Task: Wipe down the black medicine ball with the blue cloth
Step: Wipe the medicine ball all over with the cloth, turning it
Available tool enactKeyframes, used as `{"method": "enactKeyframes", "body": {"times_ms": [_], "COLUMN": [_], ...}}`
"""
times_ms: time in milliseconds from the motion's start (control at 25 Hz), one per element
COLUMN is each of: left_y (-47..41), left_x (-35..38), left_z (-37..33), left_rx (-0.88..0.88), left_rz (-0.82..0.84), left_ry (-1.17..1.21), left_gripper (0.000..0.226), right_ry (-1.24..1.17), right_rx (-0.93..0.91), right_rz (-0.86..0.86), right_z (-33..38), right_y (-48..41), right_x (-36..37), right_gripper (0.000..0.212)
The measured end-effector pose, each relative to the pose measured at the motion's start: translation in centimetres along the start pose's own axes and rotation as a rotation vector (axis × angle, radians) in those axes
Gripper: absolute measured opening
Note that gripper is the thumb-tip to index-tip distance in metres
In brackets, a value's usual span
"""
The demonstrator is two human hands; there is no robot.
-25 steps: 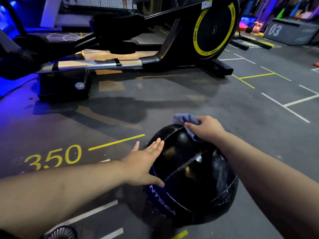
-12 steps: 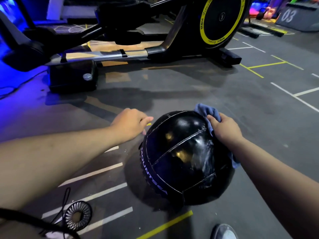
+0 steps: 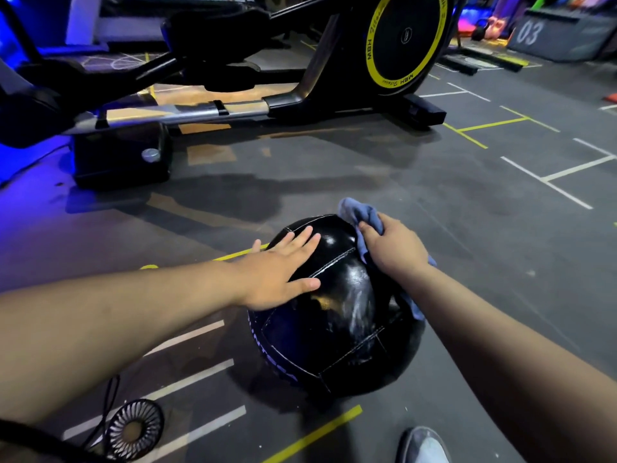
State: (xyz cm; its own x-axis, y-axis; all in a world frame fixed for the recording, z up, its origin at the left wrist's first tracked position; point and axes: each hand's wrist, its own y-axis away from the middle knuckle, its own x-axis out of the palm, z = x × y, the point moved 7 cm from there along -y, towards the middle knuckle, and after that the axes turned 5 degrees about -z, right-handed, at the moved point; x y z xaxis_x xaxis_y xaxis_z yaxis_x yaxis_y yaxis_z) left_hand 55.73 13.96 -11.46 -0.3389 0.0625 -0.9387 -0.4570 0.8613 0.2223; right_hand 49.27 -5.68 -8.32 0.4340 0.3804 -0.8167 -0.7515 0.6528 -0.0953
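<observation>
The black medicine ball [image 3: 337, 332] lies on the dark gym floor in the lower middle, shiny, with stitched seams and blue lettering on its left side. My left hand [image 3: 280, 272] rests flat on its upper left, fingers straight and spread. My right hand [image 3: 395, 247] grips the blue cloth [image 3: 362, 213] and presses it against the ball's upper right. Part of the cloth bunches above my fingers, and another part hangs below my wrist along the ball's right side.
A black and yellow elliptical machine [image 3: 405, 45] spans the back, its base block [image 3: 120, 155] at left. A small round fan [image 3: 135, 429] with a cord lies at the bottom left. A shoe tip [image 3: 422, 446] shows at the bottom. A grey box marked 03 [image 3: 561, 36] stands far right.
My left hand had lifted off and curled beside the ball; now it lies flat on the ball's upper left again. My right hand with the cloth stays at the ball's upper right.
</observation>
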Motion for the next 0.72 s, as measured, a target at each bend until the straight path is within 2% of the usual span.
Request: {"method": "enactKeyframes", "body": {"times_ms": [80, 160, 320, 440, 520, 600, 720], "left_y": [-0.2, -0.5, -0.3, -0.1, -0.2, -0.6, -0.8], "left_x": [-0.1, -0.4, -0.3, 0.2, 0.1, -0.3, -0.5], "left_z": [0.8, 1.8, 4.5, 5.8, 5.7, 5.4, 4.7], "left_rx": [-0.016, -0.038, -0.020, -0.030, -0.047, -0.050, -0.053], "left_rz": [-0.010, -0.024, 0.007, -0.004, -0.021, -0.030, -0.007], "left_ry": [-0.018, -0.011, -0.068, 0.042, 0.057, 0.081, 0.107], "left_gripper": [0.077, 0.075, 0.077, 0.079, 0.079, 0.078, 0.075], "right_ry": [0.035, 0.119, 0.380, 0.396, 0.396, 0.292, -0.001], "right_rx": [-0.079, -0.287, -0.851, -1.032, -0.922, -0.598, -0.100], "right_rz": [-0.056, -0.120, -0.050, -0.027, -0.048, -0.084, 0.053], "right_z": [1.1, 3.2, 5.7, 5.1, 4.1, 1.7, -3.4], "right_y": [0.6, 2.9, 11.6, 12.7, 9.2, 4.4, -0.3], "right_x": [0.3, 1.3, 5.6, 5.7, 4.6, 2.7, 1.5], "right_gripper": [0.022, 0.039, 0.059, 0.062, 0.062, 0.059, 0.060]}}
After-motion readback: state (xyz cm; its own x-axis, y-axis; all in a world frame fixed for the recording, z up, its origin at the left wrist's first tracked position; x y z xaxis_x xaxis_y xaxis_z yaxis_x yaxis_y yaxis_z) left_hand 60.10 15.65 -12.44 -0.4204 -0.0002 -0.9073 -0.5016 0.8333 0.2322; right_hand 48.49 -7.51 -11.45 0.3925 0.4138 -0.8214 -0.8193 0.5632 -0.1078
